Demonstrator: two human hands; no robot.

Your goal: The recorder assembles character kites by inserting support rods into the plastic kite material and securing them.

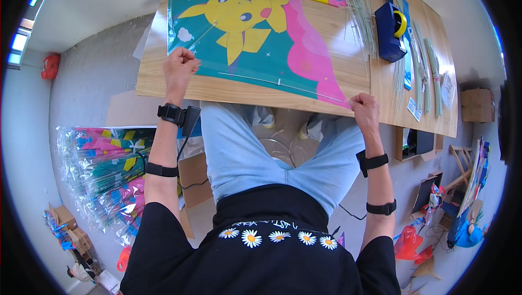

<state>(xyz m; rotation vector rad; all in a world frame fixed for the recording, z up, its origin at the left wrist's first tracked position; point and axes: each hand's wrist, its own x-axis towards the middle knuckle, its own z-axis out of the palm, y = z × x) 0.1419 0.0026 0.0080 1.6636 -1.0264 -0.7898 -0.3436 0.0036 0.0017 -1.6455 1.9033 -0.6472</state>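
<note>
A glossy kite sheet (255, 61), printed teal and pink with a yellow cartoon figure, lies on the wooden table. Along its near edge runs a thin white rod (244, 77) with a small white piece partway along. My left hand (180, 69) is closed in a pinch at the near left corner of the sheet. At the near right corner, past the rod's end, my right hand (365, 109) pinches the sheet too. A translucent strip shows along the edge by the left fingers; whether it is film or tape I cannot tell.
On the table (348, 67) stand a dark blue tape dispenser (390, 37) with a yellow roll, loose thin rods (359, 18) and bundled rods (435, 72). Bagged colourful kites (109, 164) are piled to my left. An open carton (416, 144) sits under the table's right side.
</note>
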